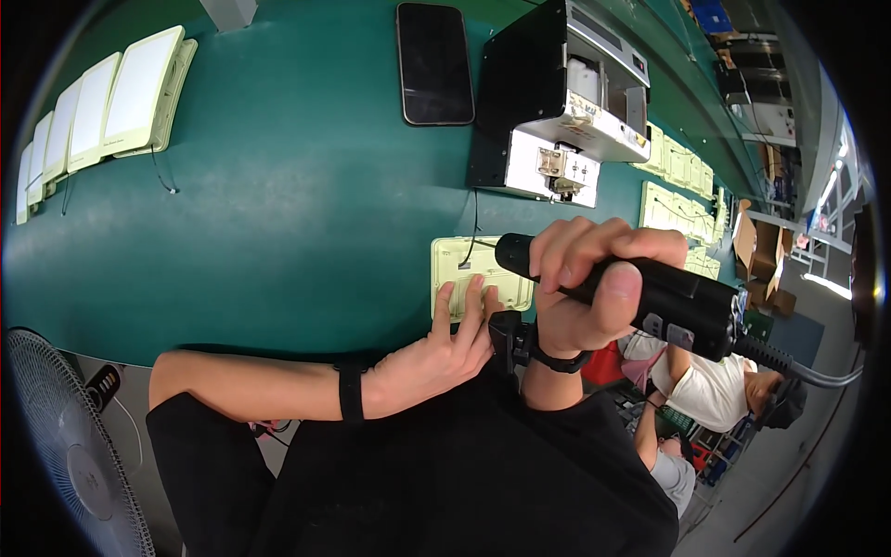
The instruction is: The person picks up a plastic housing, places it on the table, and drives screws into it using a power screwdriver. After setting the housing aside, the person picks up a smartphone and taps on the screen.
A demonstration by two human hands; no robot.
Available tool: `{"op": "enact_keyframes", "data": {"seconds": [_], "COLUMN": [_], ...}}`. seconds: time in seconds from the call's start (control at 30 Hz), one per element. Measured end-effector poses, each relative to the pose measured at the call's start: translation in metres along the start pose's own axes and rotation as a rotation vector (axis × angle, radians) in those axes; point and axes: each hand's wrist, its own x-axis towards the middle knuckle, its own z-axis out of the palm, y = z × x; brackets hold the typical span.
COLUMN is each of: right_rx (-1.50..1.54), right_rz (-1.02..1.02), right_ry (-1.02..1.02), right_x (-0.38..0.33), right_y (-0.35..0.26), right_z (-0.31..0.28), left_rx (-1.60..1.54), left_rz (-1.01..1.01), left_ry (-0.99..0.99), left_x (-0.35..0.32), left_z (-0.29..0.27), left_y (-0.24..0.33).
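My right hand (pixel 585 283) grips a black electric screwdriver (pixel 650 292) with a cable running off to the right; its tip end points left over a pale green plastic panel (pixel 464 265) lying on the green bench. My left hand (pixel 445 348) rests flat on the panel's near edge, fingers spread, a black band on the wrist. A thin black wire runs from the panel up toward the machine.
A black and white screw feeder machine (pixel 566 93) stands behind the panel. A black phone (pixel 433 63) lies face up beside it. Several pale panels (pixel 111 102) are stacked at far left, more (pixel 677 186) at right. A fan (pixel 65 436) sits lower left. Other people (pixel 715 390) work below right.
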Motion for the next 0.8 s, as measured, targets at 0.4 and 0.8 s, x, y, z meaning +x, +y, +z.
{"op": "enact_keyframes", "data": {"seconds": [0.4, 0.8], "right_rx": [-0.056, 0.02], "right_rz": [-0.075, -0.459], "right_ry": [0.07, 0.228], "right_x": [0.01, 0.063], "right_y": [0.0, -0.066], "right_z": [-0.003, -0.021], "left_rx": [0.038, 0.072], "left_rz": [-0.036, -0.058], "left_ry": [0.042, 0.033], "left_x": [0.0, 0.002], "left_z": [0.001, -0.003], "left_y": [0.002, 0.003]}}
